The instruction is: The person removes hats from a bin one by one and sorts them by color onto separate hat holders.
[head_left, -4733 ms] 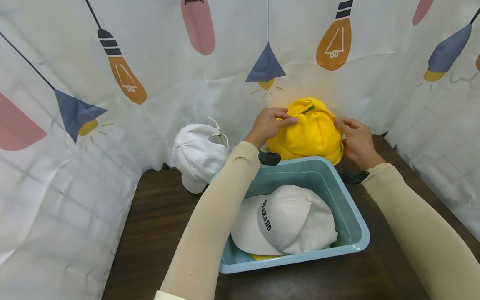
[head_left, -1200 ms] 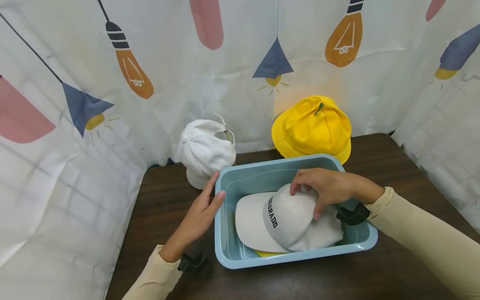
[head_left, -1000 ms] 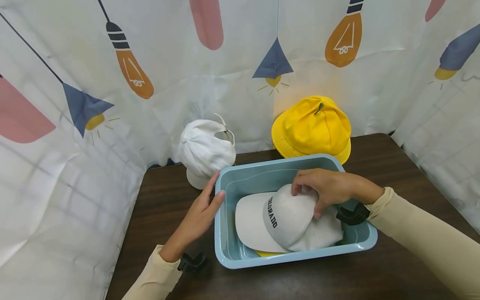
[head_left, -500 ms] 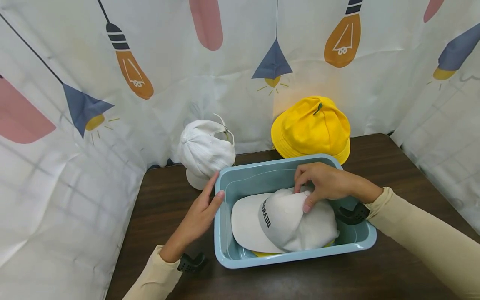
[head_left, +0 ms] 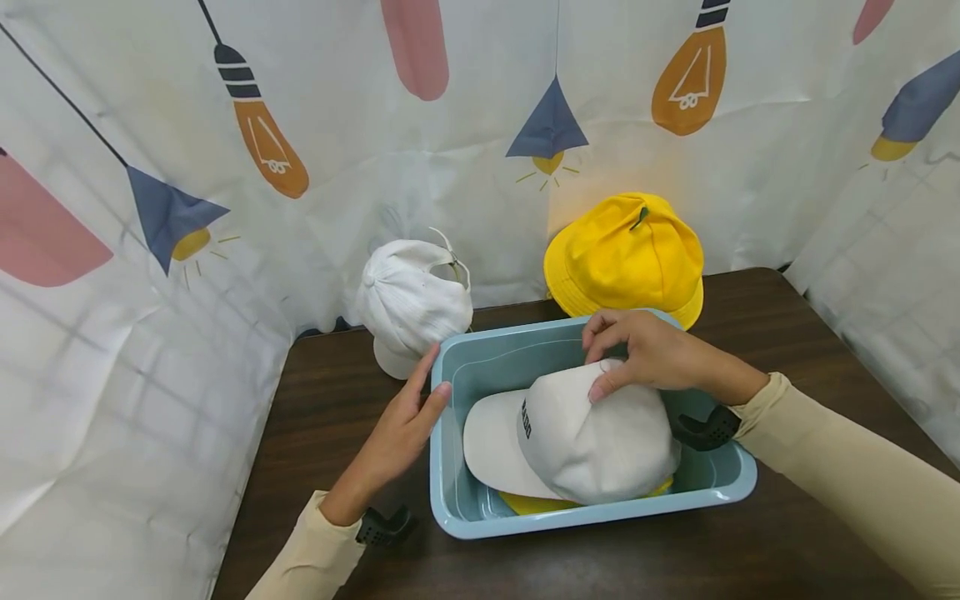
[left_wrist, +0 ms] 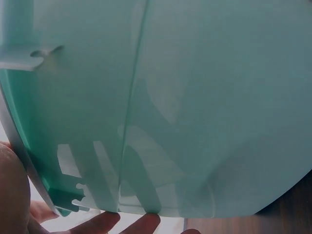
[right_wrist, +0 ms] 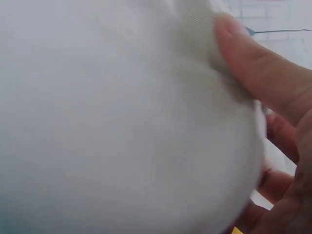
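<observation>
A white baseball cap [head_left: 600, 442] with dark lettering on its front sits in the light blue plastic basin [head_left: 600, 518], brim to the left. My right hand [head_left: 645, 350] pinches the top of its crown between thumb and fingers; the right wrist view shows the thumb [right_wrist: 258, 63] pressed on the white cloth. Under the cap a bit of yellow cloth [head_left: 528, 504] shows; the rest of it is hidden. My left hand [head_left: 401, 425] rests against the basin's left side, fingers straight. In the left wrist view the fingertips [left_wrist: 146, 223] touch the basin's outer wall [left_wrist: 195, 122].
Behind the basin, a yellow bucket hat [head_left: 630, 258] with a small green tab stands at the back right. Another white cap [head_left: 412, 292] with an open back strap is at the back left. A patterned cloth [head_left: 337, 125] hangs behind the dark wooden table [head_left: 322, 400].
Both hands have left the yellow bucket hat. My left hand came to the basin's side. My right hand took the white cap's crown, raising and tilting it, so more yellow cloth shows.
</observation>
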Demonstrator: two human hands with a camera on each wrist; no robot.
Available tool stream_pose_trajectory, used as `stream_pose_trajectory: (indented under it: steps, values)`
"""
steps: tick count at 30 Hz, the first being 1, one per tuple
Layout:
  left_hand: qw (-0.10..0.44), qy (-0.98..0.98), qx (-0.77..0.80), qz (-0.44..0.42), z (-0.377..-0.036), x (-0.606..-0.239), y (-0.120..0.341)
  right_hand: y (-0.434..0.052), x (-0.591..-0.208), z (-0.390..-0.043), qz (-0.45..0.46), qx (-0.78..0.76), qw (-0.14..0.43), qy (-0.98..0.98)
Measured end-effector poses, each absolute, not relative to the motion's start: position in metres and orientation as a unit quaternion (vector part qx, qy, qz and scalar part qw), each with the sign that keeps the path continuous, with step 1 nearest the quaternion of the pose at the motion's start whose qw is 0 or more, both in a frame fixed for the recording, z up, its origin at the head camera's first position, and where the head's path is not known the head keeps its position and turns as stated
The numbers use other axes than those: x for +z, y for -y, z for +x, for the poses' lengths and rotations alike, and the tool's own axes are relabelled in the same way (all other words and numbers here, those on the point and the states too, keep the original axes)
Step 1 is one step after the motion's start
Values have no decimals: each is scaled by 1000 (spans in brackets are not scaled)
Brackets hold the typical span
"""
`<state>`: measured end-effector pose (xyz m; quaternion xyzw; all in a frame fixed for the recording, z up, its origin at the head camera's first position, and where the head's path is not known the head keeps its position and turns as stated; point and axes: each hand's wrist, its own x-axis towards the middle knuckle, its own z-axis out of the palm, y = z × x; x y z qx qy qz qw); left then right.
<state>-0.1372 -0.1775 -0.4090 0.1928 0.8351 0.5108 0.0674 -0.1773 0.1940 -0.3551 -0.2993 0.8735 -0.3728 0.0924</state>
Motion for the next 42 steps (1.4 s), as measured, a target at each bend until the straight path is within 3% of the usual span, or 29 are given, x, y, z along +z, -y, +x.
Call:
stream_pose_trajectory:
  steps: [12, 27, 42]
  values:
    - [66, -833, 512, 199, -139, -409, 174, -196, -337, -175, -256, -442, 97, -854]
    - [68, -832, 512, 203, -139, -411, 175, -205, -276, -168, -176, -402, 54, -897]
    - [57, -829, 513, 214, -139, -412, 178, -200, -226, -172, -206, -421, -47, -882]
